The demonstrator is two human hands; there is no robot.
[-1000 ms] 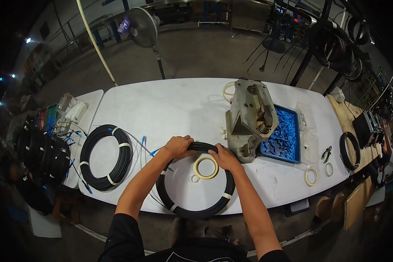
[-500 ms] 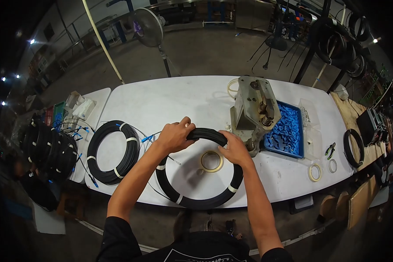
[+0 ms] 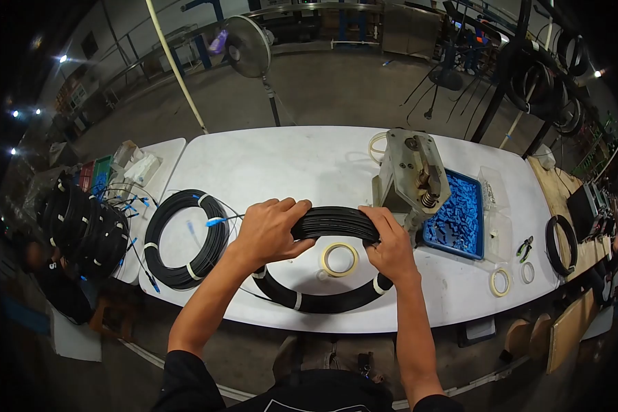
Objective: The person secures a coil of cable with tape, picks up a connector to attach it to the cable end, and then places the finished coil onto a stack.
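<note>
My left hand (image 3: 271, 230) is wrapped round the upper left of a black cable coil (image 3: 336, 223), and my right hand (image 3: 390, 244) grips its upper right. The coil's far side is lifted and tilted towards me, while its near side lies low at the table edge, bound with white tape bands. A roll of cream tape (image 3: 339, 259) lies on the table, seen through the coil's opening. To the left of my left hand, a blue connector (image 3: 216, 222) sticks out on a thin black cable. A second taped coil (image 3: 159, 230) lies flat further left.
A metal press (image 3: 413, 172) stands on the white table (image 3: 275, 158), beside a blue tray (image 3: 483, 248) of small blue parts. Tape rolls (image 3: 499, 282) and pliers (image 3: 525, 248) lie at the right. More coils (image 3: 89, 230) are stacked far left. A fan (image 3: 248, 48) stands behind.
Both hands have spread the grip on the coil's far side, which is now tilted more and shows its strands. The whole view has shifted slightly.
</note>
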